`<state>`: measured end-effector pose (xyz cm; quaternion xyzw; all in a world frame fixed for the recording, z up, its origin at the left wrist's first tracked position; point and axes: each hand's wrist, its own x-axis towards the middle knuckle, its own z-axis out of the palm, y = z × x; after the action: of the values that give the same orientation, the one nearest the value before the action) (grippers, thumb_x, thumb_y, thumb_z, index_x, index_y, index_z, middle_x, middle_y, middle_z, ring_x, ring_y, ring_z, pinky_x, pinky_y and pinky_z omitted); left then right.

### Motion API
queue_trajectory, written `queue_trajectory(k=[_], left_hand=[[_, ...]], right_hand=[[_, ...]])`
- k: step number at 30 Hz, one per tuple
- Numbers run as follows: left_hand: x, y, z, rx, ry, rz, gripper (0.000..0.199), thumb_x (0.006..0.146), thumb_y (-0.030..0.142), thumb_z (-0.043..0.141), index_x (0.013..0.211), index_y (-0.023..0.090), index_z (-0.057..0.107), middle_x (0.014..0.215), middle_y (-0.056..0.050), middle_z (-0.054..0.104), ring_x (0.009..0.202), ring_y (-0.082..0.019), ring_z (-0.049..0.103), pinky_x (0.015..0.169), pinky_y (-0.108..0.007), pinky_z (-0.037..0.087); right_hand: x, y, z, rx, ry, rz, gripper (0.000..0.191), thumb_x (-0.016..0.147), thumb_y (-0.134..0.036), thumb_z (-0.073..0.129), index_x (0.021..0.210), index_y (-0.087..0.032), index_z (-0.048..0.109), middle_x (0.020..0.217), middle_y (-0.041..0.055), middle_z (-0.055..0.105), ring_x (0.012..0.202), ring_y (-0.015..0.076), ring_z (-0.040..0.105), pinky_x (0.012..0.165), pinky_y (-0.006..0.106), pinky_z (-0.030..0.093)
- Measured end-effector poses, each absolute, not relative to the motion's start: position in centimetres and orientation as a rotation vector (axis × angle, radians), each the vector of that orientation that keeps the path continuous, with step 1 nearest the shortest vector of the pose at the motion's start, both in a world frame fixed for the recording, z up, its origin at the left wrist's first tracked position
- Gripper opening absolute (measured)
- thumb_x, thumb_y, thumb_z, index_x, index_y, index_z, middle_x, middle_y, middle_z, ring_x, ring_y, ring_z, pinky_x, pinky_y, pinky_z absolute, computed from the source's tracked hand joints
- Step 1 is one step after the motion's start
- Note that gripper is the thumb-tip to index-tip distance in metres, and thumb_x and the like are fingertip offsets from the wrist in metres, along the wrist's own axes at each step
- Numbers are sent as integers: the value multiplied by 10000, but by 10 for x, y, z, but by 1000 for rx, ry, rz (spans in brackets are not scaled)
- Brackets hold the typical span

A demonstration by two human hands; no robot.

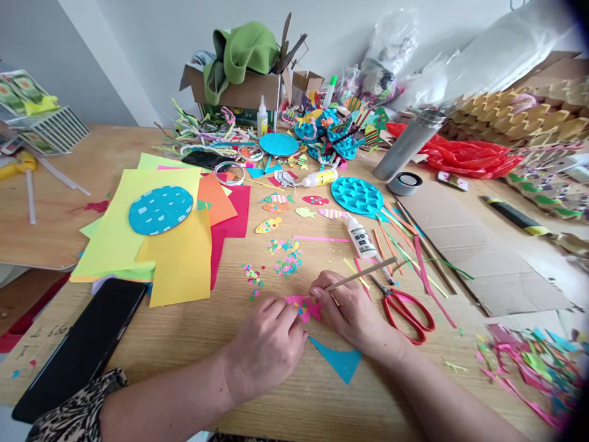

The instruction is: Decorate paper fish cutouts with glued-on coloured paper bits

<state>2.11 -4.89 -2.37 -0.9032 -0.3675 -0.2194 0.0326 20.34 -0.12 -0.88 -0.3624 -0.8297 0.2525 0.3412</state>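
Between my hands is a pink paper fish (304, 307) with small coloured paper bits on it. The curled fingers of my left hand (272, 334) pinch its left side. My right hand (352, 310) is closed around a thin wooden stick (361, 273), its lower end hidden near the fish. Under and beside my hands lies a blue paper offcut (340, 359). Just beyond are small piles of paper confetti (285, 255) and paper dots (253, 276). Several finished paper fish, one yellow with dots (268, 225), lie farther back.
Red-handled scissors (407, 313) and a white glue bottle (361, 236) lie to the right, among paper strips (421, 264). Coloured sheets (179, 264) and a black phone (85, 344) are on the left. A steel flask (409, 144) stands behind, and paper scraps (529, 368) lie at right.
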Motion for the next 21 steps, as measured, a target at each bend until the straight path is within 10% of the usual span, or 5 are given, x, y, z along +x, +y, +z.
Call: queue_trajectory(k=[21], left_hand=[[21, -49, -26, -2799, -1111, -674, 59, 843, 152, 575, 813, 156, 626, 751, -42, 589, 705, -211, 551, 643, -365, 456]], right_hand=[[203, 0, -7, -920, -2181, 694, 212, 976, -161, 427, 783, -190, 510, 708, 16, 558, 632, 125, 513, 591, 255, 398]])
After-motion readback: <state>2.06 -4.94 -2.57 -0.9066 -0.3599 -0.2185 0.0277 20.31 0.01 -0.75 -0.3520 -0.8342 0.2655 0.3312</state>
